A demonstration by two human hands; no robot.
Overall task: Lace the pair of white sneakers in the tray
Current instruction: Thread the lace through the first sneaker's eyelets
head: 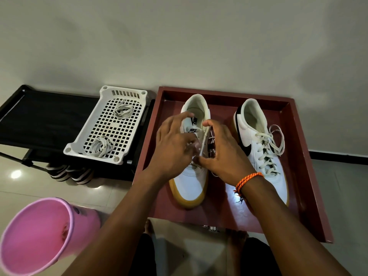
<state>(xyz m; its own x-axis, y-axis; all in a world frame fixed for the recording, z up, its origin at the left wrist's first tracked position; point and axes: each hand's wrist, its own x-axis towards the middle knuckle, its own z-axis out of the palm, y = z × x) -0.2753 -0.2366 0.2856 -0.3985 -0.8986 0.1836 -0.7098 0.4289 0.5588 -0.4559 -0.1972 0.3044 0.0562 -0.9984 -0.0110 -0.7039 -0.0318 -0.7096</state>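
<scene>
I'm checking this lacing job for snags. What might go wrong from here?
Both the left hand and right hand crowd over the left sneaker, hiding its eyelets, so the lace may miss a hole. The right sneaker has loose lace ends that could catch a wrist.

I see two bare forearms, no sleeves reaching into view. The left hand (173, 144) wears nothing: no ring, no band. The right hand (225, 154) has a bracelet (249, 180) at the wrist, a twisted orange cord wound round more than once, with short dark frayed ends hanging off it on the near side. Lower down I make out dark trousers (256, 255) on both legs and the bare toes of two feet (237, 236) on the floor.
</scene>
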